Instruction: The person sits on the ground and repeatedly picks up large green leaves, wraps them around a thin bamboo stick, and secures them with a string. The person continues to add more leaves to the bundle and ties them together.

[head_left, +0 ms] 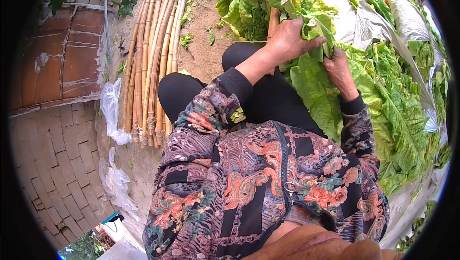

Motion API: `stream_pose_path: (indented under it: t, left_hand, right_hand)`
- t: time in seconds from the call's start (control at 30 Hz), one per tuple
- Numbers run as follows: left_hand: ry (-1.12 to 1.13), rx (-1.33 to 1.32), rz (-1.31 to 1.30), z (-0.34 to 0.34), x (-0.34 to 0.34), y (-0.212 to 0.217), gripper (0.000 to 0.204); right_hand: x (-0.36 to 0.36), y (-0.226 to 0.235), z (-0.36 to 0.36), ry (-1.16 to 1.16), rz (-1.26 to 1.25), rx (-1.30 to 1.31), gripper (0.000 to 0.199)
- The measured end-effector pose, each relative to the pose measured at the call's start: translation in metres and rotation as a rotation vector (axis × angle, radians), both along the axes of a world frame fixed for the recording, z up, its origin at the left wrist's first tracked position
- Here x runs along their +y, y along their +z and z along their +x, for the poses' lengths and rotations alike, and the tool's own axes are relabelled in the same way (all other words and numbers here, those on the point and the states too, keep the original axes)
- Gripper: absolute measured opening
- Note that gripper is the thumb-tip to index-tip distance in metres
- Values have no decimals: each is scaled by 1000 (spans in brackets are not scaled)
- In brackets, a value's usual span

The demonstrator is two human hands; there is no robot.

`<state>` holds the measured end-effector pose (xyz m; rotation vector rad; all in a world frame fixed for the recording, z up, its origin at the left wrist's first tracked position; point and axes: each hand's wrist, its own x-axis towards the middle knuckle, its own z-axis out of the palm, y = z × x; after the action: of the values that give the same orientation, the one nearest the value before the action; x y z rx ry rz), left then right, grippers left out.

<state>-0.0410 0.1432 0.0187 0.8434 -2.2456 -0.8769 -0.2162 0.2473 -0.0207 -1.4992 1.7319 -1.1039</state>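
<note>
My left hand [290,42] is closed round the stem end of a small bunch of broad green tobacco leaves [320,26]. Close to its right, my right hand [341,72] pinches the lower edge of the same bunch; its fingertips are partly hidden by leaf. A bamboo pole [273,23] stands behind my left wrist and runs down between my knees, and leaves [247,11] hang thickly along its far part. A thin string seems to run near the pole by my left wrist. More large leaves [397,121] lie in a heap beside my right forearm.
Several bamboo poles [155,44] lie side by side on the dirt ground to my left. Clear plastic sheeting [113,111] lies by their near ends, next to brick paving [62,159] and a rusty metal panel [48,58]. A pale cloth sheet [357,18] partly covers the leaf heap.
</note>
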Motion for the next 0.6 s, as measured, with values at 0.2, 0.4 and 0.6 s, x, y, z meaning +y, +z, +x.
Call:
stream_pose_path:
  t: [0.2,0.4,0.6]
  left_hand:
    - [-278,48,156,37,-21,15,34]
    - [-124,-64,162,86,-49,23,25]
    - [-173,-150,275,106,-36,31,25]
  right_hand:
    - [39,4,-4,178,253,-888,57]
    - [5,-31,-12,343,361,130,30]
    - [-64,-53,42,215,67,108,28]
